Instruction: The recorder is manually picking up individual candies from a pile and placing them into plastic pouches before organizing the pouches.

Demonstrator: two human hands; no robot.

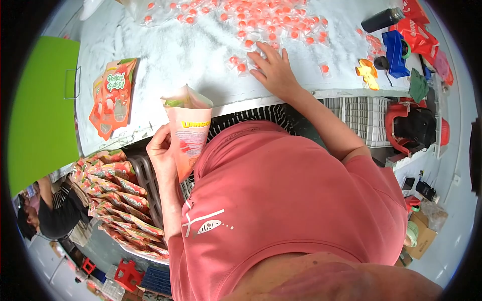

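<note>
My left hand [161, 148] pinches the side of an upright candy pouch [189, 131] at the table's front edge. The pouch is pink and orange, and its top gapes open. My right hand [272, 70] reaches over the white table with fingers spread, close to a few small clear-wrapped red candies [240, 65]. It holds nothing that I can see. Beyond it spreads a big heap of the same wrapped candies [271, 20]. Two flat red pouches [114, 98] lie overlapping on the table to the left.
A crate [145, 175] of upright filled pouches [120, 195] stands at lower left. A green panel [42, 110] borders the table's left. At right lie a black bottle [382, 20], a yellow glove [367, 74] and a blue item [395, 52]. Another person [55, 215] is at far left.
</note>
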